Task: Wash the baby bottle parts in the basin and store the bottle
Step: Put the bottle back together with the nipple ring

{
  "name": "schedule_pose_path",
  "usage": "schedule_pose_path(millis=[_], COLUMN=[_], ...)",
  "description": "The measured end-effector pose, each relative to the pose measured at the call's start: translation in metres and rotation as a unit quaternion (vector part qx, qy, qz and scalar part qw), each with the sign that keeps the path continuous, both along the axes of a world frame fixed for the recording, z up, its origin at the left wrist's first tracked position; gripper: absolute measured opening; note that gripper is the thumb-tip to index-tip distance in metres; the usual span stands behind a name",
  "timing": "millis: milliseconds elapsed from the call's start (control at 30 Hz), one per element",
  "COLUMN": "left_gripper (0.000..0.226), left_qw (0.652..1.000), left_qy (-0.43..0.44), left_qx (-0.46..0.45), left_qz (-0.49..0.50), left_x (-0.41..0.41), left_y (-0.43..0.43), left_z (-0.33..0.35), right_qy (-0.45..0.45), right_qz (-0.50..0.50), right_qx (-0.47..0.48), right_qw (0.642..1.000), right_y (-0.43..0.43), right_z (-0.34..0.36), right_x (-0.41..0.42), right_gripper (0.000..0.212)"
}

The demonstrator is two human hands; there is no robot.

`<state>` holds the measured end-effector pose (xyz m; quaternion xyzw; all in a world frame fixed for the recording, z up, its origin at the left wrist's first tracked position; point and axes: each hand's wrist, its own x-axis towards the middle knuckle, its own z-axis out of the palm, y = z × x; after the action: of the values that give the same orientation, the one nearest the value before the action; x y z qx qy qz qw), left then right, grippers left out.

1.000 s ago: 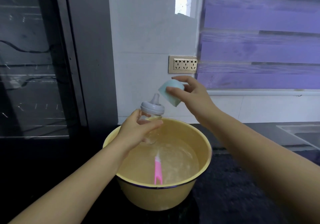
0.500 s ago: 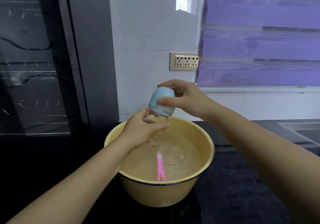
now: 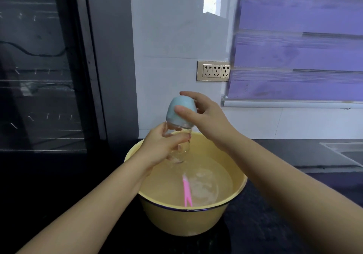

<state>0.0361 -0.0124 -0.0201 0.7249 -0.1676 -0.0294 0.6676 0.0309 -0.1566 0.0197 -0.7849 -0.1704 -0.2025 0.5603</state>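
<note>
Down onto the bottle goes the blue cap, which a second ago sat tilted and apart in the right hand, and now it covers the bottle's top. That right hand pinches the cap with the thumb on its front and a finger arched over the crown, while the left hand grips the clear bottle around its body, holding it upright just above the far rim of the yellow basin. Below, a pink brush lies in the water, handle towards the near rim, and the basin stands on the dark surface.
</note>
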Motion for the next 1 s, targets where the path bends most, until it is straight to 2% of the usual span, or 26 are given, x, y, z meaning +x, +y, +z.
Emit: schedule_pose_path(millis=[100, 133, 233, 267, 333, 400, 433, 500, 567, 600, 667, 733, 767, 867, 1000], left_gripper=[0.041, 0.046, 0.065, 0.069, 0.07, 0.061, 0.062, 0.075, 0.069, 0.062, 0.05, 0.043, 0.039, 0.033, 0.02], left_qw=[0.999, 0.997, 0.996, 0.996, 0.999, 0.99, 0.974, 0.921, 0.846, 0.789, 0.65, 0.518, 0.48, 0.432, 0.408], left_qy=[0.015, 0.019, 0.012, 0.009, -0.006, -0.081, -0.136, -0.247, -0.344, -0.403, -0.525, -0.577, -0.584, -0.558, -0.505], left_qx=[-0.04, -0.053, -0.047, -0.035, 0.016, 0.117, 0.179, 0.296, 0.401, 0.454, 0.537, 0.613, 0.634, 0.69, 0.751], left_qz=[-0.03, -0.045, -0.076, -0.076, -0.048, 0.011, 0.035, 0.055, 0.071, 0.088, 0.119, 0.149, 0.162, 0.164, 0.122], left_x=[-0.003, -0.003, -0.004, -0.004, -0.002, 0.003, 0.005, 0.007, 0.002, 0.002, 0.006, 0.012, 0.014, 0.019, 0.016], left_y=[0.001, 0.002, 0.01, 0.014, 0.023, 0.036, 0.043, 0.06, 0.076, 0.083, 0.093, 0.099, 0.102, 0.11, 0.107], left_z=[0.004, 0.004, 0.004, 0.004, 0.007, 0.013, 0.016, 0.023, 0.032, 0.035, 0.04, 0.039, 0.037, 0.031, 0.03], right_qy=[0.069, 0.086, 0.089, 0.082, 0.071, 0.066, 0.062, 0.056, 0.057, 0.059, 0.062, 0.061, 0.06, 0.056, 0.047], right_qz=[0.092, 0.124, 0.161, 0.16, 0.142, 0.099, 0.07, 0.023, -0.006, -0.014, -0.025, -0.03, -0.035, -0.047, -0.056], right_qx=[0.087, 0.088, 0.069, 0.079, 0.101, 0.117, 0.121, 0.133, 0.147, 0.149, 0.131, 0.109, 0.101, 0.09, 0.078], right_qw=[0.99, 0.985, 0.98, 0.98, 0.982, 0.986, 0.988, 0.989, 0.987, 0.987, 0.989, 0.992, 0.992, 0.993, 0.994], right_y=[-0.002, -0.002, 0.004, 0.007, 0.013, 0.022, 0.025, 0.031, 0.036, 0.038, 0.042, 0.048, 0.052, 0.062, 0.065], right_z=[-0.009, -0.014, -0.023, -0.023, -0.022, -0.019, -0.019, -0.02, -0.02, -0.02, -0.021, -0.021, -0.022, -0.023, -0.027], right_x=[0.001, 0.002, -0.001, -0.003, -0.005, -0.005, -0.005, -0.004, -0.006, -0.007, -0.009, -0.012, -0.014, -0.018, -0.018], right_gripper=[0.066, 0.062, 0.025, 0.025, 0.039, 0.055, 0.059, 0.061, 0.062, 0.063, 0.062, 0.056, 0.055, 0.055, 0.055])
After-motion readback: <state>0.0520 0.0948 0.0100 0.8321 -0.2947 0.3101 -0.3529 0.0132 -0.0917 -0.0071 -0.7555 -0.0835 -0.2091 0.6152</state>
